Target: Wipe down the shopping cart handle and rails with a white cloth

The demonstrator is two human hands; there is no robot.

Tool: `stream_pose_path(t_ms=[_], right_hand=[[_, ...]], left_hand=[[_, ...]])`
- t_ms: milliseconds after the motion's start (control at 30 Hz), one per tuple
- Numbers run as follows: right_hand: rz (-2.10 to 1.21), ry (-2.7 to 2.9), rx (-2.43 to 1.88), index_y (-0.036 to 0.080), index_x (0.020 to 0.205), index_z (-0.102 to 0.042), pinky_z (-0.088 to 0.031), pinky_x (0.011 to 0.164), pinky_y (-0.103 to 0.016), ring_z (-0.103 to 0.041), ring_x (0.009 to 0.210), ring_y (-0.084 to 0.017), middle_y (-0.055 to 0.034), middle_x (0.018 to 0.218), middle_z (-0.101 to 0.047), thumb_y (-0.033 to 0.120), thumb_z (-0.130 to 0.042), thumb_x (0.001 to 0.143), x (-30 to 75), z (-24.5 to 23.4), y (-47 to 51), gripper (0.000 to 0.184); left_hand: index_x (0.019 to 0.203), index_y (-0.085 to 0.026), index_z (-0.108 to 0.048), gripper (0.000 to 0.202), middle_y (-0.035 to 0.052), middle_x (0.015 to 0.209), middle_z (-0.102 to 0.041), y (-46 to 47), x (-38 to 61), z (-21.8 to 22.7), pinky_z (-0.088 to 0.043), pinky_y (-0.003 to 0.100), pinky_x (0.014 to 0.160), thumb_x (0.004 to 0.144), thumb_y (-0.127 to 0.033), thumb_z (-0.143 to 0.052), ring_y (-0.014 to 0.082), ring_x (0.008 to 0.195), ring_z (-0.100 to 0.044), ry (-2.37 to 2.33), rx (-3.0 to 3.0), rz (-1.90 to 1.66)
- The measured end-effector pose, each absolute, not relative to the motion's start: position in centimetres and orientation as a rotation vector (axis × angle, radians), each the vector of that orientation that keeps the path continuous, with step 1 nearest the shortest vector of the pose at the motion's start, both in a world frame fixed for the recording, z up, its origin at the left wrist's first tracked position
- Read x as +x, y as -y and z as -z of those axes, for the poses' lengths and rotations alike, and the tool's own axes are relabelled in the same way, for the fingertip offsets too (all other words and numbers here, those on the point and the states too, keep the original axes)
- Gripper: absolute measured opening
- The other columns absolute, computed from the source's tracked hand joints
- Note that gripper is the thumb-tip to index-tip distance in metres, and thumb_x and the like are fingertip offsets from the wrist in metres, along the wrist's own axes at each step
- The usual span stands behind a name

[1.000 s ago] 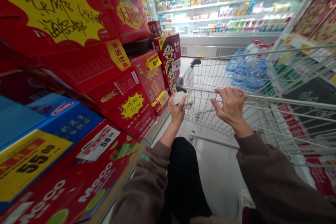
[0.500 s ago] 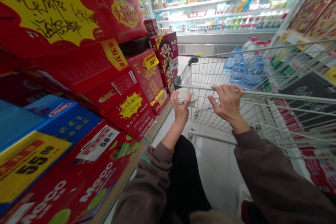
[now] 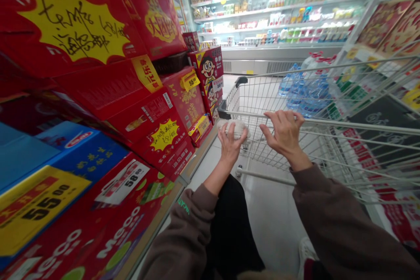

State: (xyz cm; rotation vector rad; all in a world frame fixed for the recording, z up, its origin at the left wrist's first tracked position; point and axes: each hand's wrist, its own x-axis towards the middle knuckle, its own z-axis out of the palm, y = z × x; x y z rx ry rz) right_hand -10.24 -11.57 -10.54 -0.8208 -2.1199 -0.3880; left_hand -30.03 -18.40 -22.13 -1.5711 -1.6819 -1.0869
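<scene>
My left hand (image 3: 230, 142) is closed on a crumpled off-white cloth (image 3: 233, 128), just below the near corner of a wire shopping cart (image 3: 331, 121). Its fingers curl over the top of the bundle, and the palm side is hidden. My right hand (image 3: 284, 133) rests on the cart's near top rail, fingers hooked over the bar and thumb held out to the left. The cart stands sideways in front of me, with a dark grey plastic cap (image 3: 224, 109) on that near corner.
Stacked red drink cartons (image 3: 141, 223) and gift boxes with yellow price signs line the left side. Packs of bottled water (image 3: 305, 92) stand beyond the cart. A lit refrigerated shelf (image 3: 282, 22) spans the back. A dark sign panel (image 3: 380, 122) shows through the cart's wires.
My left hand has shifted a little right and down with the cloth, its fingers now more spread over it. My right hand stays on the rail. The view has tilted slightly.
</scene>
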Motion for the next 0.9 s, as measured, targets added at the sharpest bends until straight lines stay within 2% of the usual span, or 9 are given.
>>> stream_pose_path(t_ms=[67,233,333,467,533,633,800,833,900], right_hand=[[0.404,2.117,-0.814,0.020,0.121,-0.066,-0.025,0.104,-0.045,-0.053,0.105,-0.027,-0.0067,0.102,-0.067,0.054,-0.043,0.102,-10.1,10.6,11.6,0.046],[0.408,2.173,-0.782,0.019,0.128,-0.064,-0.026,0.107,-0.046,-0.054,0.107,-0.027,-0.0073,0.108,-0.069,0.050,-0.045,0.103,-9.6,10.5,11.3,0.045],[0.382,2.188,-0.745,0.018,0.138,-0.060,-0.024,0.115,-0.048,-0.056,0.116,-0.028,-0.0098,0.120,-0.069,0.048,-0.050,0.102,-9.4,10.7,11.6,0.048],[0.265,2.127,-0.695,0.019,0.149,-0.051,-0.021,0.123,-0.052,-0.048,0.140,-0.032,-0.0146,0.145,-0.060,0.040,-0.055,0.100,-9.1,11.6,13.6,0.053],[0.145,2.129,-0.657,0.021,0.147,-0.051,-0.026,0.122,-0.053,-0.051,0.139,-0.031,-0.0144,0.146,-0.060,0.040,-0.057,0.100,-8.8,12.3,15.2,0.051],[-0.079,2.255,-0.555,0.022,0.143,-0.053,-0.034,0.116,-0.051,-0.059,0.130,-0.030,-0.0140,0.138,-0.065,0.047,-0.062,0.097,-8.3,13.4,17.4,0.054],[-0.326,2.343,-0.581,0.019,0.145,-0.052,-0.044,0.110,-0.052,-0.063,0.124,-0.033,-0.0153,0.136,-0.068,0.057,-0.074,0.086,-8.1,15.3,18.9,0.073],[-0.394,2.323,-0.619,0.019,0.144,-0.053,-0.047,0.107,-0.050,-0.064,0.122,-0.032,-0.0149,0.134,-0.069,0.055,-0.073,0.087,-8.1,15.7,18.9,0.070],[-0.552,2.239,-0.706,0.020,0.139,-0.058,-0.052,0.101,-0.046,-0.067,0.117,-0.029,-0.0133,0.129,-0.071,0.045,-0.066,0.092,-8.2,16.4,18.7,0.054]], left_hand=[[0.120,-0.040,-0.074,0.041,0.0081,0.144,-0.052,18.5,-29.4,21.8,-0.033,0.066,0.120,0.095,-0.010,-0.060,0.0347,0.146,-0.036,1.763,-1.598,1.183],[0.126,-0.029,-0.070,0.048,0.0110,0.144,-0.047,21.1,-28.1,20.7,-0.036,0.053,0.123,0.088,-0.005,-0.053,0.0291,0.139,-0.047,1.883,-1.470,1.797],[0.133,-0.029,-0.062,0.049,0.0090,0.144,-0.052,23.1,-27.0,19.2,-0.034,0.046,0.126,0.085,-0.016,-0.064,0.0262,0.141,-0.048,1.804,-1.247,2.279],[0.140,-0.037,-0.052,0.070,0.0026,0.145,-0.061,24.7,-25.0,17.7,-0.045,0.041,0.118,0.078,-0.032,-0.084,0.0241,0.140,-0.054,1.700,-0.854,3.188],[0.138,-0.036,-0.054,0.072,0.0028,0.145,-0.063,25.1,-24.2,17.1,-0.048,0.042,0.116,0.075,-0.038,-0.089,0.0249,0.140,-0.056,1.608,-0.671,3.513],[0.139,-0.034,-0.057,0.069,0.0047,0.144,-0.065,25.6,-23.3,16.4,-0.047,0.043,0.120,0.078,-0.043,-0.089,0.0250,0.143,-0.054,1.455,-0.628,3.719],[0.149,-0.037,-0.046,0.071,0.0058,0.153,-0.059,26.5,-22.0,15.7,-0.049,0.048,0.117,0.088,-0.052,-0.079,0.0254,0.145,-0.053,1.466,-0.722,3.899],[0.149,-0.039,-0.044,0.072,0.0055,0.153,-0.058,26.7,-21.7,15.7,-0.050,0.047,0.116,0.088,-0.050,-0.080,0.0246,0.143,-0.055,1.493,-0.731,3.905],[0.147,-0.041,-0.042,0.076,0.0036,0.153,-0.058,27.0,-21.4,15.9,-0.051,0.045,0.114,0.085,-0.043,-0.085,0.0221,0.138,-0.059,1.533,-0.755,3.899]])
